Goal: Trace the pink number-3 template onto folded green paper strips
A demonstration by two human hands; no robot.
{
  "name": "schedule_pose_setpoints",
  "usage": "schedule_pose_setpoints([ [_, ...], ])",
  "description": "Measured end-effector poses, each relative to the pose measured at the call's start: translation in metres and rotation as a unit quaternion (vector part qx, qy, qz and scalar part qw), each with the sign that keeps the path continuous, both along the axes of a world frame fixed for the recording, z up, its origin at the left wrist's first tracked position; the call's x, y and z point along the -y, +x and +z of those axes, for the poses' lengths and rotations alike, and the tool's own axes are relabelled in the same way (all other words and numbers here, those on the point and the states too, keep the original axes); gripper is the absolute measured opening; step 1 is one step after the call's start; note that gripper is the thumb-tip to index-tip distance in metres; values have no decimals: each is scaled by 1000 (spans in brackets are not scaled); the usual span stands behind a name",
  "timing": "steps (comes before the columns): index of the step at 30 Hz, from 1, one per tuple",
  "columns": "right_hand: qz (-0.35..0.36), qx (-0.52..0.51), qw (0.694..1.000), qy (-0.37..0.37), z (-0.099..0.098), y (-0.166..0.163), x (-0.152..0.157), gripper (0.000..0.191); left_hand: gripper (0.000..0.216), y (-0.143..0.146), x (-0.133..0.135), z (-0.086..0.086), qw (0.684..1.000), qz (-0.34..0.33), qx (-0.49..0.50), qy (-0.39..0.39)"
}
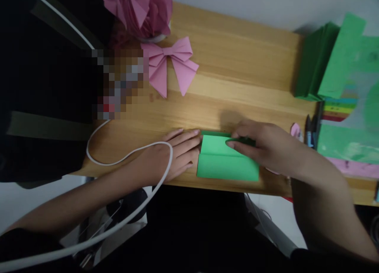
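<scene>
A folded green sheet of paper (220, 160) lies near the front edge of the wooden desk (237, 68). My left hand (174, 152) lies flat on the desk with fingers stretched out, the fingertips touching the paper's left edge. My right hand (263, 144) rests on the paper's upper right part, with fingers pressed down on its top fold.
A pink paper bow (171, 64) lies on the desk's far left, below a pink paper ball (142, 8). Green paper stacks (328, 60) and coloured sheets (340, 107) sit at the right, with pens (310, 131). A white cable (124, 158) loops over my left wrist. A dark-clothed person is at the left.
</scene>
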State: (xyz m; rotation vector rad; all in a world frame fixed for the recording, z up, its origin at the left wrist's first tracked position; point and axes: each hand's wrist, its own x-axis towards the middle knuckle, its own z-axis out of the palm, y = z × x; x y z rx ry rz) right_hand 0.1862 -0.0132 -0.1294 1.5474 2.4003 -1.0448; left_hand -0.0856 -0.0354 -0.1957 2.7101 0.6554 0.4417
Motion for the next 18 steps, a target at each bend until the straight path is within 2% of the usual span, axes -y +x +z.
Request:
schedule_pose_setpoints([
  [5, -22, -12, 999, -23, -4, -6, -7, 27, 28, 1, 4, 0, 1000, 24, -7, 5],
  [18, -30, 0, 999, 41, -10, -7, -5, 23, 24, -1, 2, 7, 999, 27, 16, -11],
])
